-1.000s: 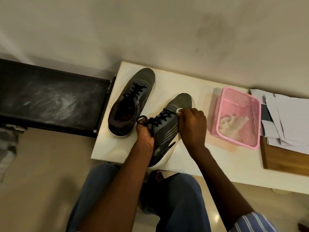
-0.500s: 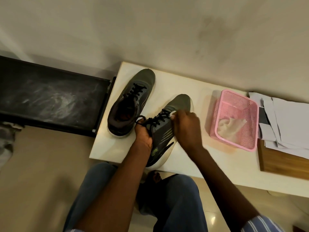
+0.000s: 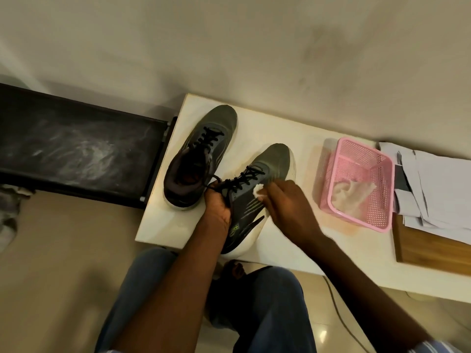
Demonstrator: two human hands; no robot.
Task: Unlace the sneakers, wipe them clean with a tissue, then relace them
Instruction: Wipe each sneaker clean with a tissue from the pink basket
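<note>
Two sneakers sit on our white table (image 3: 293,138): the far sneaker (image 3: 201,159) lies flat near the left edge, the near sneaker (image 3: 257,194) is tipped on its side at the front edge, both laced. Beside them stands the pink basket (image 3: 356,184) holding loose tissue. Our left hand (image 3: 216,202) grips the near shoe's collar, the firm part we judge best for steadying a light, soft-walled shoe. Our right hand (image 3: 285,202) pinches a small tissue wad (image 3: 258,189), flimsy and apt to shred, against the shoe's side. A second ago that hand worked nearer the toe; it has slid back toward the midfoot.
</note>
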